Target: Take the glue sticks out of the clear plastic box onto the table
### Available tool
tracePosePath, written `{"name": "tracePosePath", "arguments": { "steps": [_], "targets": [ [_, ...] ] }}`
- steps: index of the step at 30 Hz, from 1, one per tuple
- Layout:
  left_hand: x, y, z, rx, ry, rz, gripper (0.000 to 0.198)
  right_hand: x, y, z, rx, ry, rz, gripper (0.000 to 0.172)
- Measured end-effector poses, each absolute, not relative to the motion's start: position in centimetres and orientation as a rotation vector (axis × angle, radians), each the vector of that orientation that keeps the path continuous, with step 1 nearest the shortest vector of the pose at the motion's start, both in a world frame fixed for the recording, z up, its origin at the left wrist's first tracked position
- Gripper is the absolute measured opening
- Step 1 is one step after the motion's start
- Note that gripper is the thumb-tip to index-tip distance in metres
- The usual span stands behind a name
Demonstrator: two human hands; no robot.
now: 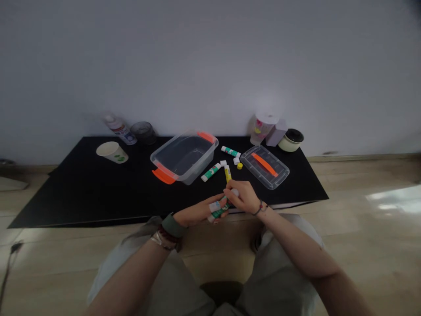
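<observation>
Black tabletop (82, 184), clear plastic box (184, 158) with orange handles (163, 176) mid-back; near the front edge, left hand (194, 212), fingers (217, 202) curled closed around a green-and-white glue stick (219, 211); right hand (243, 196), fingers (230, 186) bent over a white end (234, 192), hold unclear; light, stiff, smooth barrel, probably safest gripped mid-body.
</observation>
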State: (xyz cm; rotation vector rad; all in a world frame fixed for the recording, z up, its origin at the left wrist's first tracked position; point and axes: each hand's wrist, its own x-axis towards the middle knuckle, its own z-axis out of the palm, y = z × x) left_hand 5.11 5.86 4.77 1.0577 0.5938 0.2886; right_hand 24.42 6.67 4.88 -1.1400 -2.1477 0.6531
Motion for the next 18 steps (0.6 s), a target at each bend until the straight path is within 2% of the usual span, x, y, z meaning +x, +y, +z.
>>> {"name": "tracePosePath", "arguments": {
  "steps": [3,9,13,18],
  "targets": [
    [5.1,5.6,5.1,1.227,0.656,0.334,0.057,24.6,6.6,5.1,-1.132,-2.198,0.559,0.031],
    [5.9,5.6,4.0,1.811,1.149,0.51,0.027,23.6,7.0,4.5,-1.534,-2.137,0.413,0.025],
    [6.4,5.8,3.4,1.86,1.292,0.559,0.026,23.2,7.5,4.2,-1.699,-2.016,0.513,0.027],
    [6.1,6.1,4.1,1.646,1.002,0.487,0.033,23.9,7.7,5.0,-1.391,-1.969,0.77,0.031]
  ]
}}
